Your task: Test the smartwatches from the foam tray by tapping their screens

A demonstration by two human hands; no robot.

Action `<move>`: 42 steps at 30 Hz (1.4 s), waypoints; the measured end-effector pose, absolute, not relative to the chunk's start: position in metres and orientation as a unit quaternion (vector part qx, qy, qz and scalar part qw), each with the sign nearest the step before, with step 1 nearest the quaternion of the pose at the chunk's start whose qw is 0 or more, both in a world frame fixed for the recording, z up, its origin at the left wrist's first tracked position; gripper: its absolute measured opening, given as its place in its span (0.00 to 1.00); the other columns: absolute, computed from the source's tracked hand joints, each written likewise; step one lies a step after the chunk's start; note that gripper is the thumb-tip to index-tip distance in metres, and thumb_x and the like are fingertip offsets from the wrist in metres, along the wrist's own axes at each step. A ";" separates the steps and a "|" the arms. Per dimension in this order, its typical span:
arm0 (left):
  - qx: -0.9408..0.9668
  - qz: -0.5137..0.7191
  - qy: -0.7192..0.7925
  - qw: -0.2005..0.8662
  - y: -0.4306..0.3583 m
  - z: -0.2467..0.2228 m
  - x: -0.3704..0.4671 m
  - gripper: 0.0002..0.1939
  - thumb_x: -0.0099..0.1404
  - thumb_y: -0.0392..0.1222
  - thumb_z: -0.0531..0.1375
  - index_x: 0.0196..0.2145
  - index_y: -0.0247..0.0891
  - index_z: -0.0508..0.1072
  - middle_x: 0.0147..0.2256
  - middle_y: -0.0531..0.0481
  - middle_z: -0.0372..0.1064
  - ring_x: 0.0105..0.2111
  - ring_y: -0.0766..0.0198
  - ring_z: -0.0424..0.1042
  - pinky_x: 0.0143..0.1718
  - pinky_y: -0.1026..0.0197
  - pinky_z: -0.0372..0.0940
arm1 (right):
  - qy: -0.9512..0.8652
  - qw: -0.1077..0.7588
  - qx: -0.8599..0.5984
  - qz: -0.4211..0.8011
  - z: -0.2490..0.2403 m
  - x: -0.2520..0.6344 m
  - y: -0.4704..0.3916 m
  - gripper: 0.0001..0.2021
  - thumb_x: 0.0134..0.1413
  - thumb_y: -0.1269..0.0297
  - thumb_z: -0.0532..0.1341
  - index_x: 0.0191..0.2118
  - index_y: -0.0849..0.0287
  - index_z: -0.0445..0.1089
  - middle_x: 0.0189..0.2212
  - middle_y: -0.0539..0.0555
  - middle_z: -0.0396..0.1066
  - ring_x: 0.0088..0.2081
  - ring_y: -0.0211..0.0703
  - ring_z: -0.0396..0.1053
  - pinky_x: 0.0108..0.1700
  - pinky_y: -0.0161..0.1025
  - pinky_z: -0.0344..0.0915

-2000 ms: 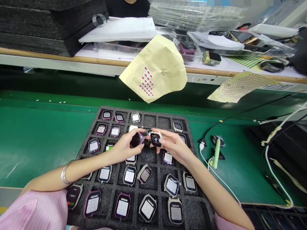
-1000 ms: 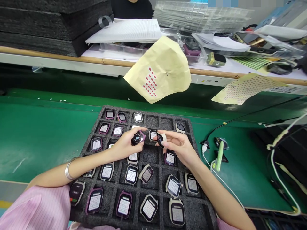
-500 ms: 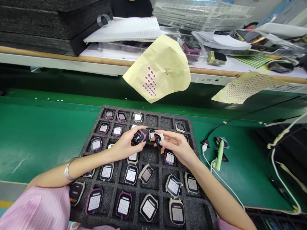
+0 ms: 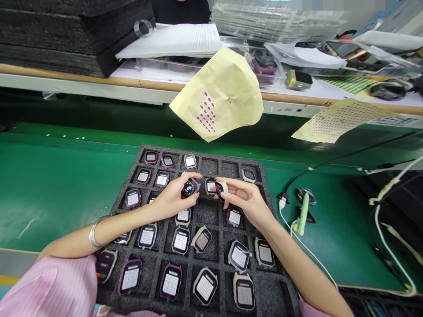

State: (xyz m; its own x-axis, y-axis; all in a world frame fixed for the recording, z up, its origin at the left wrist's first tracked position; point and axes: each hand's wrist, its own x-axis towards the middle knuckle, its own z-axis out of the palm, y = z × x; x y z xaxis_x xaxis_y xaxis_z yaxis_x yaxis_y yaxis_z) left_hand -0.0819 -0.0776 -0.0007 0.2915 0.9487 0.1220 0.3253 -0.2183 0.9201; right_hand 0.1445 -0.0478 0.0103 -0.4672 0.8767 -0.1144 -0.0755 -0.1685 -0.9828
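Head camera looks down at a dark foam tray (image 4: pixel 211 169) full of little square pockets. The tray lies on a green belt (image 4: pixel 59 185), and its near edge is close to the person's body.

The left hand (image 4: pixel 172 198) is over the middle of the tray, toward the far edge. Its thumb and fingers pinch a purple watch (image 4: pixel 189 188). The dark screen of that watch faces up and shows small colored dots. The watch is lifted off the foam and touches no pocket.

The right hand (image 4: pixel 246 198) is just beside the left hand, also over the far half of the tray. Its thumb and first finger pinch a white watch (image 4: pixel 220 189). This watch is tipped on its side, so only the edge and a bit of dark screen show. The other fingers are curled loosely below it.

The two watches are near each other but do not touch.

Many more watches (image 4: pixel 180 241) sit in the pockets, most with bright white screens. Some pockets by the far right corner hold nothing.

A silver bangle (image 4: pixel 94 231) is on the left wrist. A yellow sticker sheet (image 4: pixel 221 94) with red marks hangs above the far edge of the tray. A white cable (image 4: pixel 306 246) lies on the belt past the right edge of the tray.
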 end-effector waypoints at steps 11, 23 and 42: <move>0.679 0.398 0.461 0.411 -0.081 0.001 -0.083 0.19 0.60 0.32 0.57 0.49 0.38 0.64 0.47 0.47 0.68 0.48 0.58 0.68 0.52 0.57 0.62 | -0.555 0.345 -0.368 0.661 0.012 0.146 -0.047 0.16 0.49 0.68 0.69 0.46 0.55 0.76 0.39 0.56 0.78 0.37 0.43 0.74 0.30 0.32 0.71; 0.312 0.423 0.408 0.746 -0.075 0.010 -0.074 0.23 0.54 0.33 0.60 0.48 0.36 0.64 0.36 0.48 0.71 0.41 0.58 0.72 0.43 0.52 0.69 | -0.444 0.332 -0.346 0.757 0.013 0.140 -0.047 0.17 0.59 0.64 0.62 0.53 0.59 0.66 0.45 0.60 0.75 0.44 0.52 0.75 0.45 0.46 0.72; 0.401 0.428 0.396 0.707 -0.074 -0.006 -0.074 0.21 0.55 0.31 0.57 0.48 0.37 0.64 0.37 0.48 0.71 0.38 0.60 0.74 0.40 0.52 0.73 | -0.479 0.357 -0.348 0.722 0.006 0.143 -0.053 0.17 0.56 0.63 0.65 0.51 0.58 0.67 0.40 0.57 0.77 0.41 0.51 0.76 0.44 0.51 0.74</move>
